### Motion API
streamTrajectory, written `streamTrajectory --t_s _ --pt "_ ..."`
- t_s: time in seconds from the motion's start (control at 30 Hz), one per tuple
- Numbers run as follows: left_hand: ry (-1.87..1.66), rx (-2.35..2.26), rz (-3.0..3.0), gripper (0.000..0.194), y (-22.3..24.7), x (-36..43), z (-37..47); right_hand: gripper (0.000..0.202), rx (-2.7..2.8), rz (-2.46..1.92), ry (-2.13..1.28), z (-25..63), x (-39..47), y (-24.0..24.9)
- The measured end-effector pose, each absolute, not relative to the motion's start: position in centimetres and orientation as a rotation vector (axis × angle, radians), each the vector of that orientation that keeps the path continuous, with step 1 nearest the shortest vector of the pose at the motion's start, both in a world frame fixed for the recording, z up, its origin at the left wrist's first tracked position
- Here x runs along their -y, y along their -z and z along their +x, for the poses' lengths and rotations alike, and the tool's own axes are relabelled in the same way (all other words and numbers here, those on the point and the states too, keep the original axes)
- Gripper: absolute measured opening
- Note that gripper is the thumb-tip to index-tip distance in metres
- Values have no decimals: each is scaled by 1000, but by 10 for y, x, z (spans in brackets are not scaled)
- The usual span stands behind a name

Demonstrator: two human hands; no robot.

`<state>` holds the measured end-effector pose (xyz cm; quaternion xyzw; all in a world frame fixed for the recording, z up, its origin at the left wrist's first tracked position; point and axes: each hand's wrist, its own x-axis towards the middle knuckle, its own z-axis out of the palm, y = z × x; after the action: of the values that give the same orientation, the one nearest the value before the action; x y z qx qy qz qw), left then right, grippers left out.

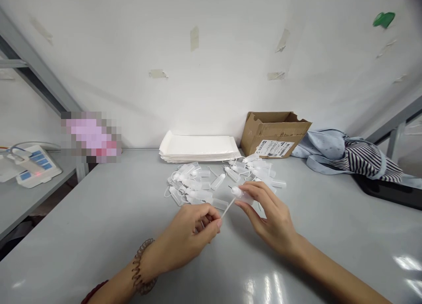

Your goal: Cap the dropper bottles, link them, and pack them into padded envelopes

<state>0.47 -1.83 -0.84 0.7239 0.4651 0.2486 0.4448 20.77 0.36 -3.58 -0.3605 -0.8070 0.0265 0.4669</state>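
My right hand (272, 214) pinches a small translucent needle-tip bottle (245, 196) by its body, tilted with the thin metal tip pointing up and left. From the bottle's neck a thin white strap (228, 208) runs down to my left hand (194, 229), whose thumb and fingers are closed on its far end; whatever is at that end is hidden. Just beyond my hands lie similar bottles in two loose heaps, one heap (194, 183) on the left and another heap (262, 167) on the right, several with looped straps.
Behind the bottles, a stack of white envelopes (199, 146) lies against the wall. An open cardboard box (277, 132) with a label stands right of it. Farther right is a blue and striped cloth bag (349, 154) by a black object (389, 192). A white power strip (38, 165) sits far left.
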Motion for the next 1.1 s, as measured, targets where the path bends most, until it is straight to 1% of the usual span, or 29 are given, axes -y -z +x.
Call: streamTrajectory --t_s 0.2,0.4,0.6,0.7,0.87,1.1 --pt "-811 -1259 1681 13 5 14 -1 29 2004 -903 -110 208 -4 36" --pt "-964 -1317 1524 11 2 13 -4 29 2155 -833 -187 207 0 37" --pt "-1054 -1270 1594 8 2 15 -1 31 2216 -763 -199 207 1 39" --pt "-1064 -1211 1665 7 4 14 -2 31 2221 -746 -197 206 1 39" --pt "-983 -1210 1801 9 6 14 -4 31 2236 -750 -225 207 3 39" --pt "-968 -1201 1854 10 7 15 -4 30 2244 -759 -238 207 4 38"
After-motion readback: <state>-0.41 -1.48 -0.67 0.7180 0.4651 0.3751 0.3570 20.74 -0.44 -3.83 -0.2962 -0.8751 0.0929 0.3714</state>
